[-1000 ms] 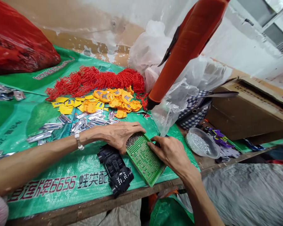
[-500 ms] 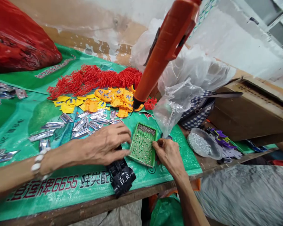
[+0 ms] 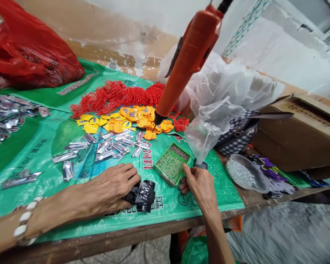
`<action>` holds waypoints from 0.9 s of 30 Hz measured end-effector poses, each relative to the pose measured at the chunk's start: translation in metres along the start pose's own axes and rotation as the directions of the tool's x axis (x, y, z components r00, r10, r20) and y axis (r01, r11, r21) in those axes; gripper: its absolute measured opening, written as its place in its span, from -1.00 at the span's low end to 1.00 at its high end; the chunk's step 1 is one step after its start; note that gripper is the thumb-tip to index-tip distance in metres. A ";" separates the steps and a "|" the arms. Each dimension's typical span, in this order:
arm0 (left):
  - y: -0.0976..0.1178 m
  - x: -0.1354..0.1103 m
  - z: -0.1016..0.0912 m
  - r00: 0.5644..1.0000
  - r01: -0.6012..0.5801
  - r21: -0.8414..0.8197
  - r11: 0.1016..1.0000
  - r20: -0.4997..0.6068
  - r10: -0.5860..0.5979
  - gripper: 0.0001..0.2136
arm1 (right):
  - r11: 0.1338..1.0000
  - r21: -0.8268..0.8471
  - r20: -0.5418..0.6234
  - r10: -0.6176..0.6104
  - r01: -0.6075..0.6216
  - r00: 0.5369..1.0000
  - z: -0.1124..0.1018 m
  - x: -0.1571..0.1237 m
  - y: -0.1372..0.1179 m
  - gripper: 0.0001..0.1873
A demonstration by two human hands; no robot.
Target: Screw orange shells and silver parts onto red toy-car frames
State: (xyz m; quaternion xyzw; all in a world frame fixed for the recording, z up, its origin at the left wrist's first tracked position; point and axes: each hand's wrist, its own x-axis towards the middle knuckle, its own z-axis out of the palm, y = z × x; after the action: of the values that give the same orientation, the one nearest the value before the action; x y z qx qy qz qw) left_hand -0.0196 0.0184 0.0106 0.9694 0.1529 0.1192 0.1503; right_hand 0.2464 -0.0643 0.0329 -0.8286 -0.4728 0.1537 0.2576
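1. Clock centre: the rectangular green plastic tray (image 3: 160, 169) of small metal screws, lying on the green printed plastic sheet (image 3: 225, 200).
2. On the sheet: a circled "3" (image 3: 183, 199) at 5 o'clock; red "饲料" (image 3: 147, 159) at 10; dark "20" among characters at 9. Blue marks on the yellow plastic pieces (image 3: 136, 114), 11 o'clock, are too small to read.
3. The left hand (image 3: 114, 185), 8 o'clock, grasps the black plastic toy-vehicle body (image 3: 146, 195), 7 o'clock, covering part of it and some lettering.
4. The right hand (image 3: 201, 183), 4 o'clock, has thumb at the tray's edge, fingers curled; whether they pinch it, I cannot tell.
5. The orange electric screwdriver (image 3: 184, 60), 12 o'clock, hangs tilted, blocking part of the yellow pieces and red plastic lattice pile (image 3: 121, 96).
6. Silver strips (image 3: 106, 147) lie at 10; a clear bowl of shiny bits (image 3: 261, 183) at 3.
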 end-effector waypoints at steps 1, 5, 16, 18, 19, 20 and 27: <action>0.000 -0.005 0.000 0.999 0.039 0.001 0.999 0.006 -0.039 -0.64 | 0.999 -0.009 -0.016 -0.032 0.032 0.999 -0.001 -0.005 0.000 -0.45; 0.002 -0.015 0.004 0.989 0.145 -0.023 0.989 0.003 -0.145 -0.65 | 0.967 -0.086 -0.109 -0.247 0.239 0.963 0.001 -0.018 -0.004 -0.50; 0.003 -0.015 0.008 0.988 0.092 -0.047 0.995 -0.118 -0.097 -0.60 | 0.707 -0.192 0.142 -0.666 0.680 0.732 0.018 0.011 -0.006 -0.68; 0.003 -0.015 0.008 0.988 0.086 -0.038 0.996 -0.129 -0.090 -0.61 | 0.690 -0.196 0.174 -0.674 0.696 0.718 0.017 0.014 -0.005 -0.67; 0.003 -0.014 0.008 0.988 0.084 -0.041 0.996 -0.129 -0.089 -0.63 | 0.686 -0.194 0.185 -0.677 0.702 0.712 0.017 0.014 -0.004 -0.67; 0.003 -0.014 0.007 0.988 0.082 -0.049 0.995 -0.125 -0.088 -0.65 | 0.683 -0.190 0.191 -0.678 0.705 0.709 0.017 0.015 -0.004 -0.67; 0.005 -0.013 0.008 0.986 0.119 -0.102 0.988 -0.104 -0.130 -0.70 | 0.728 -0.174 0.108 -0.655 0.663 0.748 0.023 0.017 0.004 -0.63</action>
State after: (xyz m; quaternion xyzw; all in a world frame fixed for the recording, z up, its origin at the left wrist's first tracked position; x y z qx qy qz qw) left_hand -0.0279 0.0077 0.0024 0.9417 0.2155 0.1700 0.1947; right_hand 0.2461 -0.0450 0.0119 -0.6254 -0.7537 0.0200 0.2010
